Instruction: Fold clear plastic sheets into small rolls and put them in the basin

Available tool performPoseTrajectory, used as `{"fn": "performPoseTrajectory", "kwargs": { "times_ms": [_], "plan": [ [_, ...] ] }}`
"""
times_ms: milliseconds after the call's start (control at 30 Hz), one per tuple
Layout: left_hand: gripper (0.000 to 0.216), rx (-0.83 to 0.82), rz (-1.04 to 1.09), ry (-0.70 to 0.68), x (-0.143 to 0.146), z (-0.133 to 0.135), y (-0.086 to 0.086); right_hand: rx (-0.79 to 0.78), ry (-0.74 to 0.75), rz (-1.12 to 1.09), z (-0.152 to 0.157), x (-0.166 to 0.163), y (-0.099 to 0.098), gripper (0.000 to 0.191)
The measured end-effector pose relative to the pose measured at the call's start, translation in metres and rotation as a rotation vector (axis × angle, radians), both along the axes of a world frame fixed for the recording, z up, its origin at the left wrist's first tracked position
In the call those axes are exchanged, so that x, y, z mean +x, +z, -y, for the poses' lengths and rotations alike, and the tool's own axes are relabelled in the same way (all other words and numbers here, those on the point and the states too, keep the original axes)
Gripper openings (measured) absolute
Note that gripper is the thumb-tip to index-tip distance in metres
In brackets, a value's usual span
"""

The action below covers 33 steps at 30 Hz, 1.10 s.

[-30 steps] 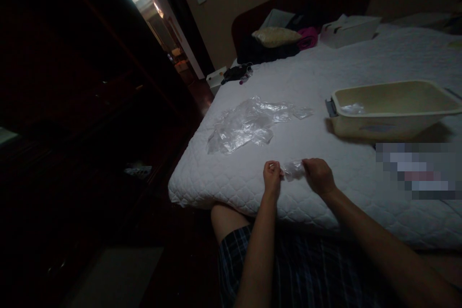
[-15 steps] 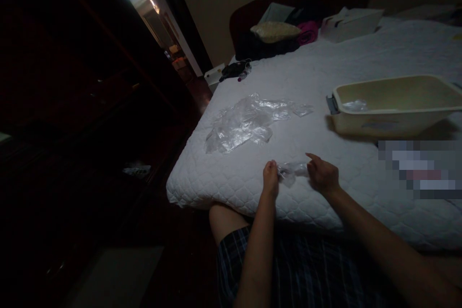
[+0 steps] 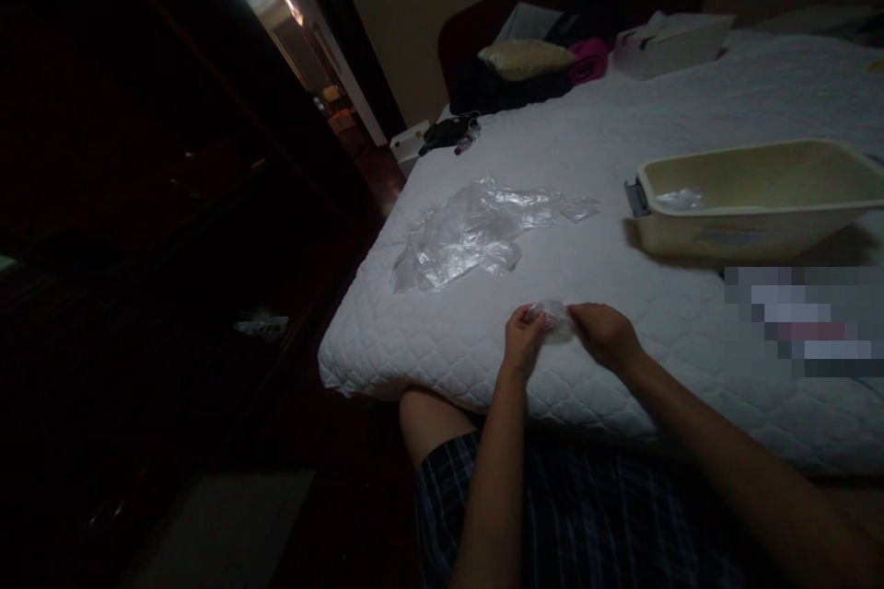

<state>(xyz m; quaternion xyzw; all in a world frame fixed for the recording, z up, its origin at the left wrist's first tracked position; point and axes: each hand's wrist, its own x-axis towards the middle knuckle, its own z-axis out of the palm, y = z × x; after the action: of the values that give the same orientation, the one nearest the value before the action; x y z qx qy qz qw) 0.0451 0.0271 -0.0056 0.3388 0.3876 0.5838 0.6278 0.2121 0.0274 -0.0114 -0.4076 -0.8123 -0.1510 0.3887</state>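
Between my hands, over the near edge of the bed, is a crumpled clear plastic bag (image 3: 552, 320). My left hand (image 3: 523, 338) is closed on its left side, thumb on top. My right hand (image 3: 608, 333) pinches the bag's right side with the fingertips. Beyond my hands, a spread of loose clear plastic bags (image 3: 459, 235) lies on the white quilted bed cover (image 3: 387, 340). Some overlap, and their edges are hard to tell apart.
A cream plastic bin (image 3: 746, 235) with a grey handle stands on the bed at the right, clear plastic inside it. Farther back are a white box (image 3: 669, 46), a pillow (image 3: 529, 60) and a pink roll (image 3: 588, 62). A pixelated patch hides something at the right.
My right hand has moved left, closer to my left hand. The plastic bag, stretched out between them before, is now bunched into a smaller bundle.
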Motion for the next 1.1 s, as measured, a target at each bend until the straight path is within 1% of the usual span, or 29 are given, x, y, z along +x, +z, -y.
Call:
{"fn": "performPoseTrajectory", "kwargs": {
  "times_ms": [100,200,267,367,433,500,567,667,733,800,867,967,1100],
  "plan": [
    [0.039,-0.021,0.094,0.041,-0.001,-0.002,0.000,-0.037,-0.093,-0.062,-0.001,0.000,-0.002,0.022],
    [0.037,-0.073,0.164,0.076,-0.001,-0.002,0.001,-0.052,-0.204,-0.126,-0.002,0.000,-0.006,0.027],
    [0.039,-0.090,0.169,0.098,-0.001,-0.001,0.003,-0.074,-0.286,-0.171,-0.003,0.001,-0.010,0.032],
    [0.048,-0.107,0.110,0.103,0.000,0.000,0.005,-0.120,-0.418,-0.262,-0.004,0.003,-0.015,0.039],
    [0.055,-0.146,0.076,0.107,0.000,0.000,0.007,-0.130,-0.474,-0.333,-0.004,0.005,-0.015,0.041],
    [0.060,-0.198,0.069,0.133,0.000,0.000,0.010,-0.104,-0.463,-0.396,-0.004,0.007,-0.014,0.037],
    [0.063,-0.244,0.074,0.147,0.000,0.000,0.012,-0.041,-0.348,-0.403,-0.003,0.008,-0.011,0.033],
    [0.070,-0.263,0.073,0.128,0.000,0.001,0.012,0.021,-0.117,-0.277,-0.002,0.007,-0.006,0.044],
    [0.073,-0.220,0.076,0.113,0.000,0.002,0.011,0.000,-0.056,-0.187,0.000,0.004,-0.003,0.044],
    [0.068,-0.143,0.055,0.088,0.000,0.003,0.009,-0.045,-0.059,-0.138,0.001,0.001,-0.001,0.032],
    [0.059,-0.087,-0.010,0.069,0.001,0.003,0.007,-0.080,-0.082,-0.137,0.001,0.000,0.000,0.022],
    [0.049,-0.058,-0.063,0.083,0.002,0.003,0.005,-0.125,-0.168,-0.218,0.000,0.000,-0.002,0.025],
    [0.045,-0.040,-0.035,0.106,0.002,0.001,0.002,-0.255,-0.374,-0.449,-0.001,0.002,-0.004,0.035]
  ]
}}
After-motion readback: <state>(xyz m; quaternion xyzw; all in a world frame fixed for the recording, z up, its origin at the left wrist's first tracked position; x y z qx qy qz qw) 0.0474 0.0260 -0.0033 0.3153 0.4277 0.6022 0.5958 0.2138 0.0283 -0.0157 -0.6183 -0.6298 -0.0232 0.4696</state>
